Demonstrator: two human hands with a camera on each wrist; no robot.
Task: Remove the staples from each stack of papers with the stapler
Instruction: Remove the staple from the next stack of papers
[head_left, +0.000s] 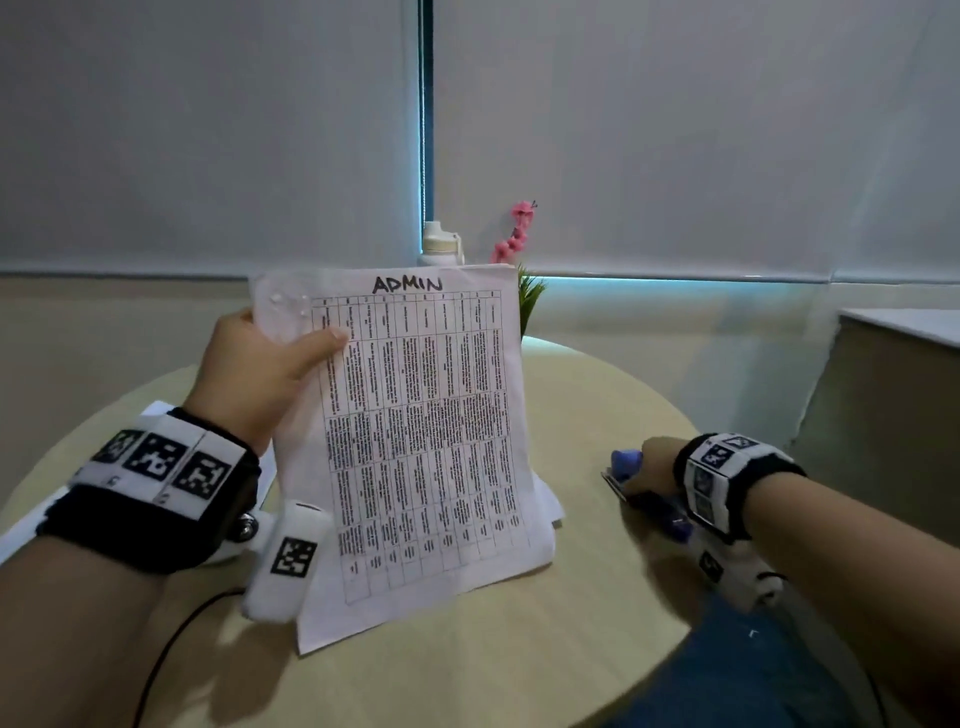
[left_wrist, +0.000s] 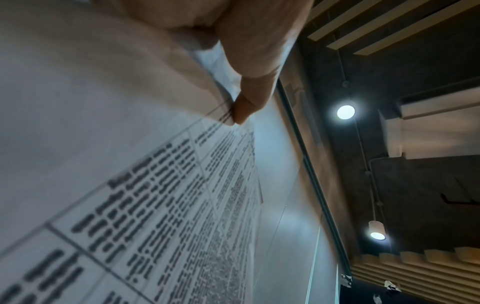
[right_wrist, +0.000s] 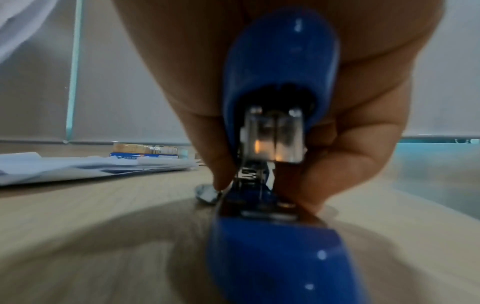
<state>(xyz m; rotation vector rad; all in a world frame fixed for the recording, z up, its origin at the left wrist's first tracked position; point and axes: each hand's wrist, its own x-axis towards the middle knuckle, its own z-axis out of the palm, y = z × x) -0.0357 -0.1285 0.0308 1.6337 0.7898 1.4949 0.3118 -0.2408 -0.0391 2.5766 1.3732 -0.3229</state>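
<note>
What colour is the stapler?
Blue, with bare metal parts; the stapler shows best in the right wrist view.

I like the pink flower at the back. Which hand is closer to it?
Left. The left hand is raised, holding the ADMIN papers just in front of the pink flower. The right hand is low on the table, gripping the blue stapler, farther away.

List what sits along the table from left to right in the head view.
Left hand → ADMIN paper stack it holds upright → blue stapler → right hand gripping it.
</note>
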